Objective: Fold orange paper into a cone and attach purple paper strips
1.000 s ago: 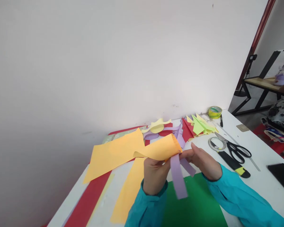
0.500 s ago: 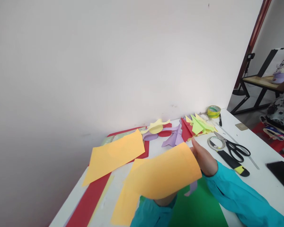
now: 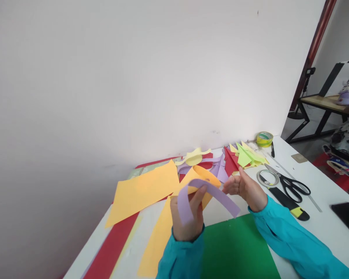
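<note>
My left hand (image 3: pixel 186 223) pinches a rolled orange paper (image 3: pixel 213 179) together with a curved purple paper strip (image 3: pixel 223 200). The strip arches over the near side of the roll, its two ends hanging free. To the right of the roll, my right hand (image 3: pixel 251 192) is open, fingers stretched toward it; whether the fingertips touch the paper I cannot tell. Below both hands lies a green sheet (image 3: pixel 235 248). One flat orange sheet (image 3: pixel 145 192) rests to the left, and another orange sheet (image 3: pixel 155 244) lies partly behind my left forearm.
Folded paper planes (image 3: pixel 244 155) and a yellow paper piece with a loop (image 3: pixel 194 157) sit along the wall. On the right are a tape roll (image 3: pixel 264 138), a clear tape ring (image 3: pixel 268 178), scissors (image 3: pixel 292 185), a black-and-yellow cutter (image 3: pixel 289 204) and a phone (image 3: pixel 347 217).
My left hand has come up and turned the orange paper, so its rolled end and the purple strip now show. My right hand is now apart from the near edge, fingers visible.
</note>
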`<action>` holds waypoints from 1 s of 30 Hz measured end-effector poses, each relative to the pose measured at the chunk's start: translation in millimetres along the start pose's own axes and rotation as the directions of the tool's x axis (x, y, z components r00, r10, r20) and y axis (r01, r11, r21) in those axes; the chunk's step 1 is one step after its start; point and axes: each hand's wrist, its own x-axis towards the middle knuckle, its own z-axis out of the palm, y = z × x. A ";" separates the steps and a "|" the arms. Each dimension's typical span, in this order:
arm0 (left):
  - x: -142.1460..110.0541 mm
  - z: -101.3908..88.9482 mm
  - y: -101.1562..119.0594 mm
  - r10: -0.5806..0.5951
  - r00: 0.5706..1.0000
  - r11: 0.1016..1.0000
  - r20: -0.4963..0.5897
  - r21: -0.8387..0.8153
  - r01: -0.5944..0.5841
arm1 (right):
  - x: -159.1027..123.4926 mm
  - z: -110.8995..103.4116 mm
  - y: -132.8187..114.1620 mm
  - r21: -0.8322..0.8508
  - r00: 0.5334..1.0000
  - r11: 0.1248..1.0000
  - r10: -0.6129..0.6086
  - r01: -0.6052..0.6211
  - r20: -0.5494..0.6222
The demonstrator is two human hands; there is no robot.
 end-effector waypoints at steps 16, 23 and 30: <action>3.9 10.3 -7.4 -0.226 0.966 0.973 0.127 -0.027 0.231 | -34.7 18.5 -14.3 -0.130 0.947 0.950 -0.256 0.283 0.192; -0.3 13.0 -4.6 -0.236 0.942 0.972 0.239 0.053 0.230 | -37.0 19.6 -17.5 -0.251 0.952 0.941 -0.157 0.225 0.263; 0.8 1.2 -11.1 -0.044 0.965 0.991 0.260 0.136 0.008 | -39.4 21.2 -19.1 -0.309 0.975 0.934 -0.125 0.178 0.183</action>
